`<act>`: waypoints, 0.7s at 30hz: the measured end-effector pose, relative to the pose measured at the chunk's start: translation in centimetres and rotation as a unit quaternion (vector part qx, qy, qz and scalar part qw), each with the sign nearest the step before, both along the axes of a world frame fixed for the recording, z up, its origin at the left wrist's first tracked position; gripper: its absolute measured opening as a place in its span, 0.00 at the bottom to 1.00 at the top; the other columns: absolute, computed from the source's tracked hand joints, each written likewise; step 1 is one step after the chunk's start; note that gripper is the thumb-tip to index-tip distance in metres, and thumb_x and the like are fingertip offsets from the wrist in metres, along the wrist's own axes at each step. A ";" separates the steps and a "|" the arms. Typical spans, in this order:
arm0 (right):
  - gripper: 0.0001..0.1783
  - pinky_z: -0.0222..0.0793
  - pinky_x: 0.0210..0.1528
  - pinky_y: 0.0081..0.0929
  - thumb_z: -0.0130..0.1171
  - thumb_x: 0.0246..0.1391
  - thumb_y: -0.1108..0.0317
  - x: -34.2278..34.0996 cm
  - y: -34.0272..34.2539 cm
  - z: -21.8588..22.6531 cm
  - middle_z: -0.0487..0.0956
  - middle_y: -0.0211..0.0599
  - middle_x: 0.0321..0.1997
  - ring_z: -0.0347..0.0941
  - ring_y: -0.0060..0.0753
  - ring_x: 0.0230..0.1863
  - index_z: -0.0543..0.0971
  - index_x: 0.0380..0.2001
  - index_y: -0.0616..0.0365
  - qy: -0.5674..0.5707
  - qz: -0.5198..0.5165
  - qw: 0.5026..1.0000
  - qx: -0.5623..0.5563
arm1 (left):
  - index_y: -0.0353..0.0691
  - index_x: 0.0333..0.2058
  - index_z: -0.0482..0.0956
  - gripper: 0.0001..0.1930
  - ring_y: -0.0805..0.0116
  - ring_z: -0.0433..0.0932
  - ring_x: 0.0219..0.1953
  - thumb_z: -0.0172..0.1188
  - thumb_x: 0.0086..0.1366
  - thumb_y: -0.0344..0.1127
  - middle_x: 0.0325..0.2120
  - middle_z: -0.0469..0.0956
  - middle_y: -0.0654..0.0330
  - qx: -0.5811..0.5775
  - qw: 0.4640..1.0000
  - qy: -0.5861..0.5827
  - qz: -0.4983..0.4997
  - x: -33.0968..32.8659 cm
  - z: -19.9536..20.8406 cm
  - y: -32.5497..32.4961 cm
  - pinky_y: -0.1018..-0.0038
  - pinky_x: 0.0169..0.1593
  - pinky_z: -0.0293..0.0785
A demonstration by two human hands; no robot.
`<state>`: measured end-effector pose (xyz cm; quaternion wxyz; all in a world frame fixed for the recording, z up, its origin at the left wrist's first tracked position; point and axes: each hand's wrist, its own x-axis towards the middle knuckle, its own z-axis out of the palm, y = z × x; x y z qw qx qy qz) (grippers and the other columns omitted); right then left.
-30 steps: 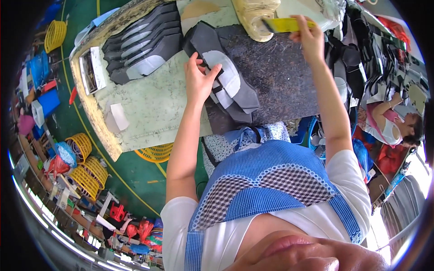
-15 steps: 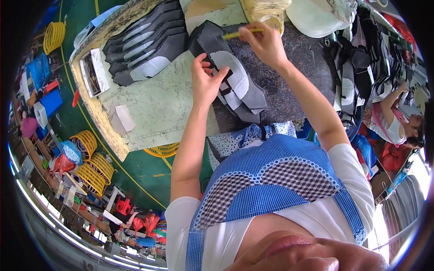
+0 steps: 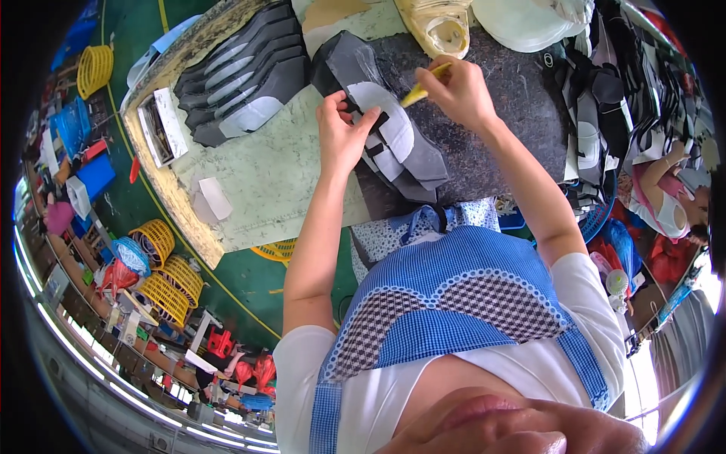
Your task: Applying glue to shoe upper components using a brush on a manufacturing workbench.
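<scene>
A dark grey shoe upper (image 3: 425,160) with light grey patches lies slantwise on the dark board. My left hand (image 3: 344,135) has its far-left edge pinched between thumb and fingers, close to a short black strap. In my right hand (image 3: 463,92) is a thin yellow brush (image 3: 417,92), its tip down at the upper's right edge, about midway along. Whether the tip touches the material I cannot tell. Just beyond that hand stands a cream-coloured, crusted pot (image 3: 409,17) with a round opening.
Several similar uppers (image 3: 261,106) lie overlapped at the left of the worktable (image 3: 265,181). A small white box (image 3: 169,129) sits by the table's raised left edge. Round pale sheets (image 3: 522,26) are at the far right. More dark pieces (image 3: 594,113) hang or pile at right, near another person.
My right hand has come nearer with the brush, whose tip went from the upper's far end to its right edge. My left hand keeps its hold, almost still.
</scene>
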<state>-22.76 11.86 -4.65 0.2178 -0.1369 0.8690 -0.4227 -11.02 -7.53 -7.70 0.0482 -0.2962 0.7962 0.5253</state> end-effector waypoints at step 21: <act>0.10 0.77 0.26 0.25 0.62 0.53 0.66 9.3 8.8 0.2 0.80 0.39 0.24 0.81 0.32 0.24 0.75 0.26 0.61 0.055 -0.012 0.997 -0.049 | 0.34 0.40 0.75 0.24 0.62 0.72 0.36 0.73 0.49 0.41 0.34 0.74 0.55 -0.197 0.971 0.007 -0.134 -1.7 3.5 0.7 0.67 0.42 0.70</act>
